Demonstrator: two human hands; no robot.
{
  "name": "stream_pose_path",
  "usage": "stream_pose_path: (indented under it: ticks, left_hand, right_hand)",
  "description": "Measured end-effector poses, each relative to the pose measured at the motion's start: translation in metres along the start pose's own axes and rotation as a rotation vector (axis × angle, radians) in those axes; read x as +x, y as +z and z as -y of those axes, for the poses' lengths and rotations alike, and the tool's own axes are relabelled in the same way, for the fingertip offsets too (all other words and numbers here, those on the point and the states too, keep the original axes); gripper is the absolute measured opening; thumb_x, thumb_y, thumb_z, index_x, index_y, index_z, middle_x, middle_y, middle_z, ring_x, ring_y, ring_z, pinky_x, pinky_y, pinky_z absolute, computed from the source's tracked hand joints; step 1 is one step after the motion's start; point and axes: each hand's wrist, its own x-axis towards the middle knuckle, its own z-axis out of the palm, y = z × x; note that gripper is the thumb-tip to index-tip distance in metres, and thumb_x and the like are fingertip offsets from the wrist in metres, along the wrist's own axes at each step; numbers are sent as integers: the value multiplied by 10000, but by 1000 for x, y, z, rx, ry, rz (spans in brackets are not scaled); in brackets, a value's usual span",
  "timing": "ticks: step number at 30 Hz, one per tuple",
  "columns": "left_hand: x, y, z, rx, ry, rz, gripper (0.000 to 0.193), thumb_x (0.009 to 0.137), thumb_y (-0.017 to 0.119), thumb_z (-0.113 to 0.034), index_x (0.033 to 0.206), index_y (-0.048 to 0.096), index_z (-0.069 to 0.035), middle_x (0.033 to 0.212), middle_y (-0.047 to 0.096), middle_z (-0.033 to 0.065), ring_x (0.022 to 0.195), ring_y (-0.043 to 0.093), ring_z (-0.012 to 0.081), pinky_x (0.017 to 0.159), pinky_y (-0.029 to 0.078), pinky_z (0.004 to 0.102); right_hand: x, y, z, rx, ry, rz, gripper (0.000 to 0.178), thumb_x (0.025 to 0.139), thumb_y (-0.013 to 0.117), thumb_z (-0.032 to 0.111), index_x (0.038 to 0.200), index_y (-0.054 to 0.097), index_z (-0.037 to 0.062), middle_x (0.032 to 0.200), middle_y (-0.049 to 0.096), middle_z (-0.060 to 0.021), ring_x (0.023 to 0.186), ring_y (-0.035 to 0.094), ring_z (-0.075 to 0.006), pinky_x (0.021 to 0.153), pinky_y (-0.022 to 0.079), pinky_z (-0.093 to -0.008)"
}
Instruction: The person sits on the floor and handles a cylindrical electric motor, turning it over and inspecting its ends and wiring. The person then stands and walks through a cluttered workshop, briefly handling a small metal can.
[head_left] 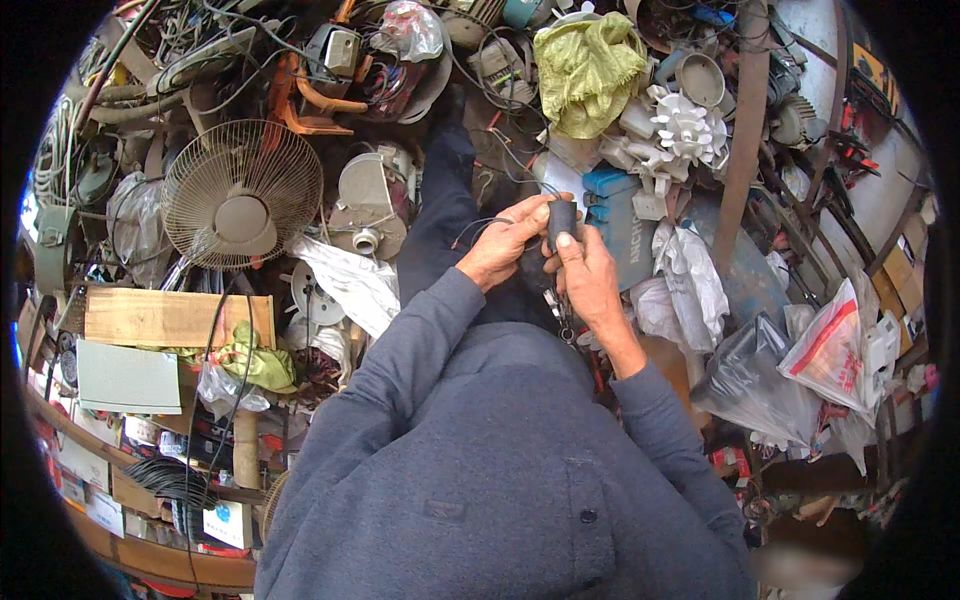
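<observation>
Upright in front of me is a short black cylinder with thin wires (563,222), perhaps a motor capacitor. My right hand (588,275) is closed around its lower part, thumb pressed on its near face. The fingers of my left hand (503,243) are pinched together at the cylinder's upper left side; whether they grip a wire or the cylinder itself is hidden. Thin dark wires (473,229) stick out to the left of that hand, and a grey wire (520,163) runs up and away beyond the cylinder. A small bunch of metal pieces like keys (562,318) hangs below my right hand.
A desk fan (242,195) and a grey motor part (368,205) lie left. Beyond my hands are a yellow-green woven bag (588,72), white plastic fan wheels (688,128) and a blue case (625,225). Plastic bags (765,375) lie right, wooden boards (175,318) left.
</observation>
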Motion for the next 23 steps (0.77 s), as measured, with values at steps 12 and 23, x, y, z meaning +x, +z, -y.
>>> stream_pose_path:
  ticks: [12, 23]
  left_hand:
    - [7, 0, -22, 262, -81, 32, 473, 1104, 561, -339, 1454, 566, -22, 1200, 716, 62, 797, 553, 77, 753, 511, 264]
    - [8, 45, 32, 920, -78, 84, 355, 1064, 620, -288, 1230, 725, 8, 1194, 727, 90, 1123, 636, 178, 1030, 469, 331]
  right_hand:
    - [-1, -16, -5, 56, -129, 66, 325, 1094, 532, 323, 1241, 570, 36, 971, 710, -57, 653, 603, -111, 602, 518, -313]
    - [-62, -44, -95, -42, -239, -137, 673, 928, 721, 390, 1442, 478, 30, 1439, 569, -257, 1337, 554, -432, 1132, 423, -474]
